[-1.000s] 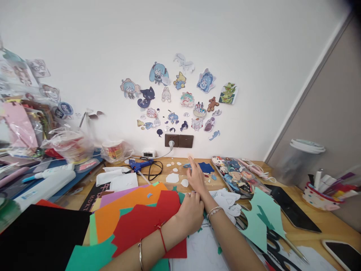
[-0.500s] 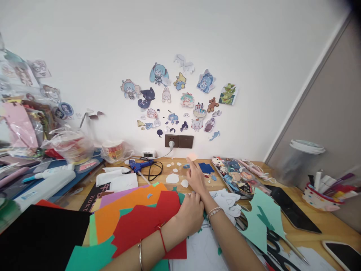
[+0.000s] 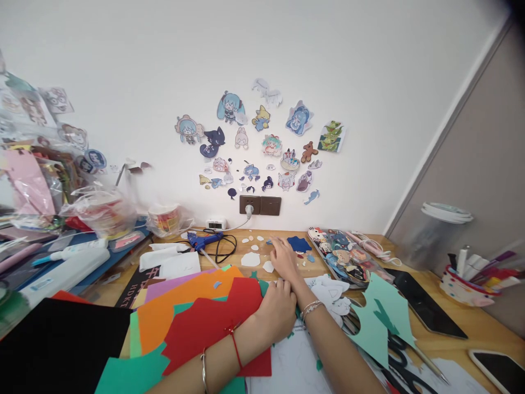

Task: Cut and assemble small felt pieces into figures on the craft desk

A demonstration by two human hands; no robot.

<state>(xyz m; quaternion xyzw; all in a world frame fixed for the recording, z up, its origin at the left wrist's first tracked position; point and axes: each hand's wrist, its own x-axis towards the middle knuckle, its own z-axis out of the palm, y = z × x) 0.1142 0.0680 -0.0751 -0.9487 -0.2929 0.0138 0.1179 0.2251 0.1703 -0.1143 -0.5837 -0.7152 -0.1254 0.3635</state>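
My left hand (image 3: 276,312) is curled closed beside the right edge of the red sheet (image 3: 213,323). Bits of dark green paper (image 3: 263,286) show around it, but what its fingers hold is hidden. My right hand (image 3: 284,257) reaches past it, fingers stretched forward and low over the wooden table, nothing visible in them. Close to its fingertips are a small blue piece (image 3: 269,242) and a dark blue cutout (image 3: 299,244). White cutouts (image 3: 250,259) lie to its left. Under my forearms is a white sheet (image 3: 291,361) with faint lines.
Orange (image 3: 184,301) and black sheets (image 3: 65,350) spread to the left. Behind them sits a blue glue gun (image 3: 203,241) with a black cord. To the right are a tray of cutouts (image 3: 342,257), a mint green sheet (image 3: 379,317), scissors (image 3: 404,366) and a phone (image 3: 498,372).
A pale peach round piece at my right fingertips is no longer visible. The right fingers have drawn back slightly and lowered. My left hand stays in the same place.
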